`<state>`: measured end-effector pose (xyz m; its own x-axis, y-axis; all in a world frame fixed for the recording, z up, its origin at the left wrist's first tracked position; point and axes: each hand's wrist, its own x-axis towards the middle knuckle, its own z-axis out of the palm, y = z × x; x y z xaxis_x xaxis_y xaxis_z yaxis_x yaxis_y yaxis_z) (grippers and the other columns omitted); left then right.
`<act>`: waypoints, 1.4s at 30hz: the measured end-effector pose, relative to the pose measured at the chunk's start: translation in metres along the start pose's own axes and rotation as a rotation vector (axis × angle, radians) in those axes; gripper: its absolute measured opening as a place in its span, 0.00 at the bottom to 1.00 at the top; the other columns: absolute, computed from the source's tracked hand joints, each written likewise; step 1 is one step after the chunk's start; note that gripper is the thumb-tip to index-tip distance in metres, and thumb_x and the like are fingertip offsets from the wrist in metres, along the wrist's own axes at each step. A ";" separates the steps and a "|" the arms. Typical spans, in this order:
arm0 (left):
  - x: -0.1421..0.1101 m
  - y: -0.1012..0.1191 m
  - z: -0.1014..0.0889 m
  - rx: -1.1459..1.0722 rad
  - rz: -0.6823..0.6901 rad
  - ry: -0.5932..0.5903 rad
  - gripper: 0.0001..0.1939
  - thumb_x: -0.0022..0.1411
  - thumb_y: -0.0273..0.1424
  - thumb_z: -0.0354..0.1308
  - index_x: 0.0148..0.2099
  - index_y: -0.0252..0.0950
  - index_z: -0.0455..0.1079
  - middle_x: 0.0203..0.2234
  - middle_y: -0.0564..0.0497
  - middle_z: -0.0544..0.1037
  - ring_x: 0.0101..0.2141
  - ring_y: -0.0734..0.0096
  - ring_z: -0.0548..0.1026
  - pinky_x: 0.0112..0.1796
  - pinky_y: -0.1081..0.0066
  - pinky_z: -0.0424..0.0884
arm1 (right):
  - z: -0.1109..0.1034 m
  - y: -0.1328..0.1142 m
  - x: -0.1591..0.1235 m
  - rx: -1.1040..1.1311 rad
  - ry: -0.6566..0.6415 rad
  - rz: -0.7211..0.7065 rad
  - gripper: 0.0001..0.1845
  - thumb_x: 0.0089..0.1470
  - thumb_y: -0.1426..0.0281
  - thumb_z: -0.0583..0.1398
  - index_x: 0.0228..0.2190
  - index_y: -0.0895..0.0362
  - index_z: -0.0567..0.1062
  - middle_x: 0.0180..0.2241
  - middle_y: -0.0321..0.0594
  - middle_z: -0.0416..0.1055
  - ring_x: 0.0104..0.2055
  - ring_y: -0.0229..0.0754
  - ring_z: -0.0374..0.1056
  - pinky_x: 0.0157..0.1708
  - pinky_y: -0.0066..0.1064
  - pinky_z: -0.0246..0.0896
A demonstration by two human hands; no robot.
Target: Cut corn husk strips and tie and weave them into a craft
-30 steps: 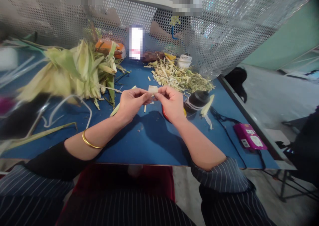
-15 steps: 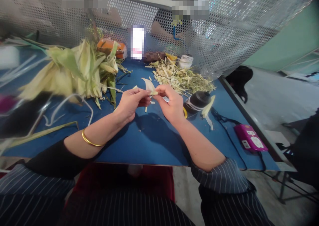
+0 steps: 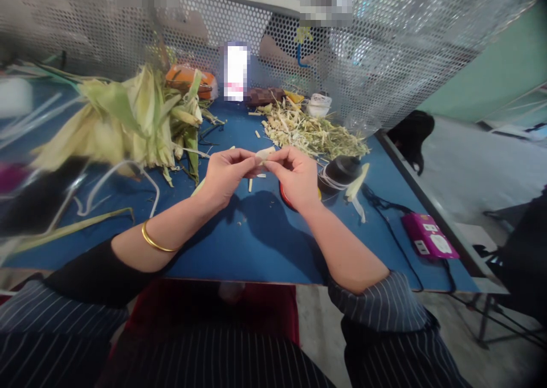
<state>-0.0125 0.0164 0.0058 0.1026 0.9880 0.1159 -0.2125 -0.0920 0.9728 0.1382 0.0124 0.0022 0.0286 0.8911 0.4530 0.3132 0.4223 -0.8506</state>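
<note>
Head view: from where I stand, the left hand (image 3: 228, 177) and right hand (image 3: 296, 177) pinch a small, pale, thin husk piece (image 3: 265, 153) between them, above the flat blue tabletop (image 3: 265, 257); uneven pulling could split it, or a loose pinch drop it.

Left grip (image 3: 228, 174), right grip (image 3: 296, 174) pinched; forearms (image 3: 348, 245) angled inward.

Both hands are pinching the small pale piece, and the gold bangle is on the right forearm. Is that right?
Not quite: the gold bangle is on the left forearm, as the head view shows. The left hand and right hand do both pinch the small pale piece.
</note>
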 end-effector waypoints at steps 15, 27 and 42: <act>0.000 -0.002 0.001 0.179 0.090 0.001 0.10 0.50 0.36 0.64 0.29 0.32 0.75 0.22 0.50 0.77 0.24 0.75 0.73 0.29 0.74 0.71 | -0.001 0.004 0.003 0.195 -0.038 0.113 0.06 0.47 0.69 0.64 0.26 0.56 0.71 0.23 0.32 0.69 0.26 0.35 0.68 0.30 0.31 0.65; 0.001 0.002 0.001 -0.011 -0.110 0.032 0.10 0.47 0.34 0.66 0.29 0.32 0.73 0.21 0.51 0.76 0.24 0.77 0.73 0.30 0.74 0.71 | 0.001 0.007 0.002 0.150 -0.072 0.091 0.06 0.50 0.70 0.61 0.31 0.55 0.68 0.23 0.30 0.69 0.25 0.34 0.69 0.31 0.31 0.65; 0.005 0.004 -0.003 -0.199 -0.310 -0.002 0.07 0.48 0.29 0.65 0.29 0.31 0.72 0.21 0.52 0.75 0.22 0.79 0.71 0.28 0.77 0.71 | -0.008 -0.008 -0.001 -0.333 -0.130 -0.329 0.02 0.56 0.71 0.57 0.32 0.53 0.70 0.31 0.35 0.69 0.34 0.38 0.65 0.38 0.33 0.60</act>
<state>-0.0155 0.0216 0.0093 0.1939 0.9648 -0.1779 -0.3556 0.2381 0.9038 0.1433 0.0064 0.0105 -0.2349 0.7412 0.6288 0.5730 0.6281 -0.5263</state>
